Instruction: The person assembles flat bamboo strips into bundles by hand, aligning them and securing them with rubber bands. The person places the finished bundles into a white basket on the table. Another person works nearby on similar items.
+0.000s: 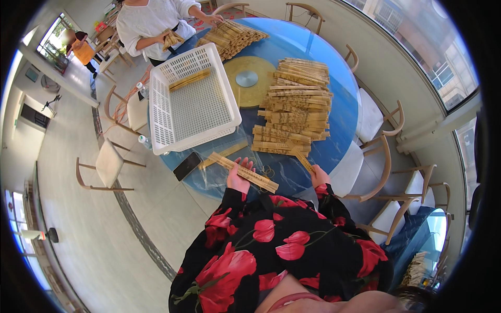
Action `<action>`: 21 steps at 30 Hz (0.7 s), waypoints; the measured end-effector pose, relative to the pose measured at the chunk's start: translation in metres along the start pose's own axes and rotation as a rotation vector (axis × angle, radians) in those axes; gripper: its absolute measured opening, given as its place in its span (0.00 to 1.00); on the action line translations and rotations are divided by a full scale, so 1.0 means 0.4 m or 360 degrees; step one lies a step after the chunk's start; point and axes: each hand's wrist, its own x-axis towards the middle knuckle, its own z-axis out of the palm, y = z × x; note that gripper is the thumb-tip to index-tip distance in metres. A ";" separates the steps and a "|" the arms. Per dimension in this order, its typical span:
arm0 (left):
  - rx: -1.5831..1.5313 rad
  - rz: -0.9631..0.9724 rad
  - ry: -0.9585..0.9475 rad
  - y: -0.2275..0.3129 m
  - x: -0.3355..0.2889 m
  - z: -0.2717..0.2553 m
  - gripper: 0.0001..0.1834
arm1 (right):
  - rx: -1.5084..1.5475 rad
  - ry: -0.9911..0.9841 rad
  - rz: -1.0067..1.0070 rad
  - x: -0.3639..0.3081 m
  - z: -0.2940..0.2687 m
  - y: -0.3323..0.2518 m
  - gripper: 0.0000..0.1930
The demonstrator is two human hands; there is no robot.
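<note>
Near the table's front edge, the left hand (238, 179) grips a flat bundle of long tan bamboo slips (243, 171), held slantwise over the round blue glass-topped table (297, 41). Its right hand (318, 176) pinches a single bamboo slip (304, 161) just below the tall stacked pile of slips (295, 107). Left of them a black phone (187, 166) lies beside a white perforated plastic basket (191, 101), leaving bare tabletop between the hands.

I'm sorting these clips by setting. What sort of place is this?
Probably a dining or banquet room put to use for handwork: a large round blue table with a turntable at its centre, wooden chairs ringing it, tall windows, and bundled bamboo strips stacked on top.
</note>
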 end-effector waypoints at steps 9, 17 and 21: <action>0.0051 -0.0164 -0.0202 -0.010 -0.035 0.103 0.18 | 0.0883 -0.0003 -0.0776 0.000 -0.057 -0.403 0.28; 0.0016 -0.0098 -0.0351 -0.026 -0.039 0.112 0.23 | 0.0649 -0.0253 -0.0847 -0.004 -0.064 -0.493 0.25; -0.0007 -0.0056 -0.0363 -0.024 -0.042 0.101 0.25 | 0.0664 -0.0265 -0.0959 -0.009 -0.052 -0.489 0.25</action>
